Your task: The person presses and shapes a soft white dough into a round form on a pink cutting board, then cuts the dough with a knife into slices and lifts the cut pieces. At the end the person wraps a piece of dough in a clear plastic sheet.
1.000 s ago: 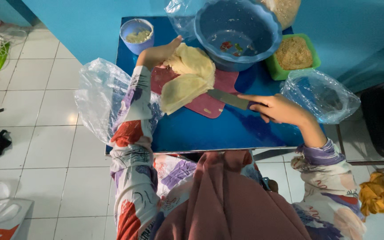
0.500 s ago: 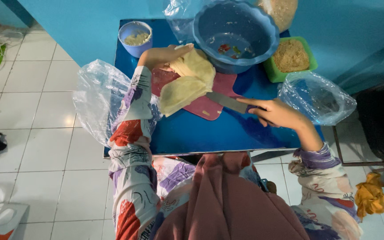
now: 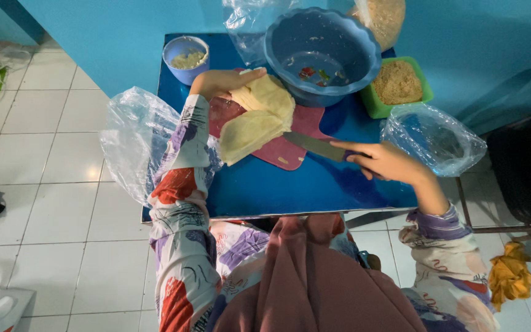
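The right hand (image 3: 383, 162) closes its fingers around the handle of a knife (image 3: 314, 146), forefinger stretched along the top, blade pointing left toward the edge of a pinkish-red cutting board (image 3: 296, 138). The left hand (image 3: 222, 81) rests at the far end of a stack of pale yellow wrapper sheets (image 3: 256, 117), fingers together and curled over the stack's upper edge. The sheets lie partly on the board, their lower end hanging over its left side, and the knife tip stops just beside them.

The board sits on a small blue table (image 3: 278, 184). Behind it stands a scalloped blue basin (image 3: 322, 52) with a few scraps of filling at the bottom. A small blue bowl (image 3: 185, 59) holds a pale mixture at the far left corner, and a green tray (image 3: 399, 86) of brown crumbs sits to the right. Clear plastic bags lie at both ends of the table, one (image 3: 131, 141) draped off the left edge, another (image 3: 432, 138) near the right hand.
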